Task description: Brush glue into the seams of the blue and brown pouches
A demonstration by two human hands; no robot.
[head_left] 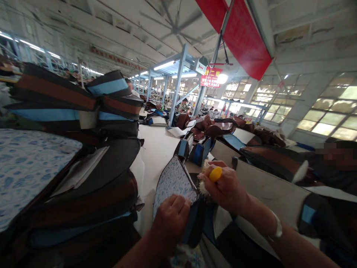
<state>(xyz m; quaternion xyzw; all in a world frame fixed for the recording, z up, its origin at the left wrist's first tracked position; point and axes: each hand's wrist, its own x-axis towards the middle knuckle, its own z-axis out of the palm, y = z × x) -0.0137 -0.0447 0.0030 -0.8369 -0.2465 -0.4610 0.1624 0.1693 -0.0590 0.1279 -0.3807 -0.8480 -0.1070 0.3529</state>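
Right hand (230, 190) is closed around a yellow handle (215, 174) beside pale fuzzy material (204, 186); the tool's working end is hidden. Left hand (172, 216) pinches the near edge of a blue-patterned lining (173, 178), near centre, at the right of the white surface (156, 145). Lining and dark panel (195, 223) appear already joined; how much edge work is done or left cannot be determined. Dark, blue-striped pieces (47, 114) are stacked at left.

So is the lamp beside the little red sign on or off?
On: the lamp glows bright white beside the little red sign.
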